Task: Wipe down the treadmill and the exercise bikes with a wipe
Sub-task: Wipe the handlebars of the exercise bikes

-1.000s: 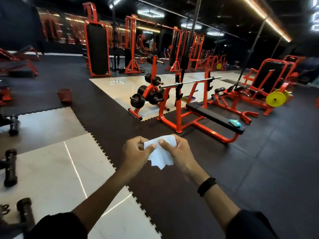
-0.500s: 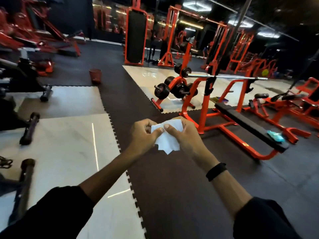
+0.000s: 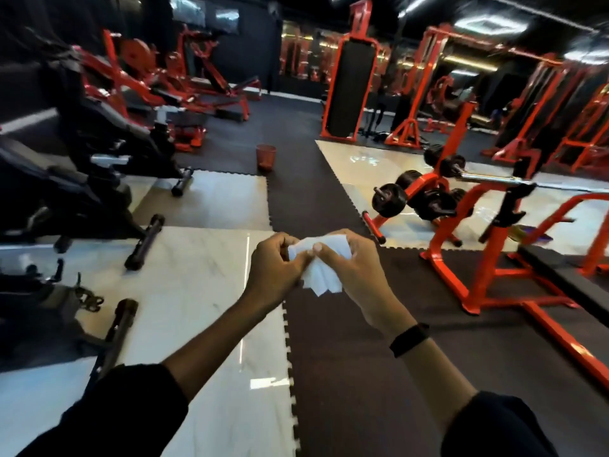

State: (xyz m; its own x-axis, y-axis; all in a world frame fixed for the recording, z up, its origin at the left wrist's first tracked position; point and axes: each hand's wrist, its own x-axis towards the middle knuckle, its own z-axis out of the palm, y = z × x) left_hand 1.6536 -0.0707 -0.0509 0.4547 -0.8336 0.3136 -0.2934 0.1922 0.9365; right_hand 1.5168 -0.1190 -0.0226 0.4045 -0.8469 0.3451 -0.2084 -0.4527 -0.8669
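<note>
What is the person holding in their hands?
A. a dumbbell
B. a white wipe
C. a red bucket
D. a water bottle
B. Both the left hand and the right hand pinch a crumpled white wipe between them, out in front over the floor; the red bucket stands far off on the dark mat, untouched.

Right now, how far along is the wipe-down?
Nothing looks wiped yet. In hand: the left hand and right hand pinch a white wipe between them in mid-air above the floor, touching no machine. Left to do: the black exercise bikes off to the left stand untouched, and no treadmill can be made out in this view.
</note>
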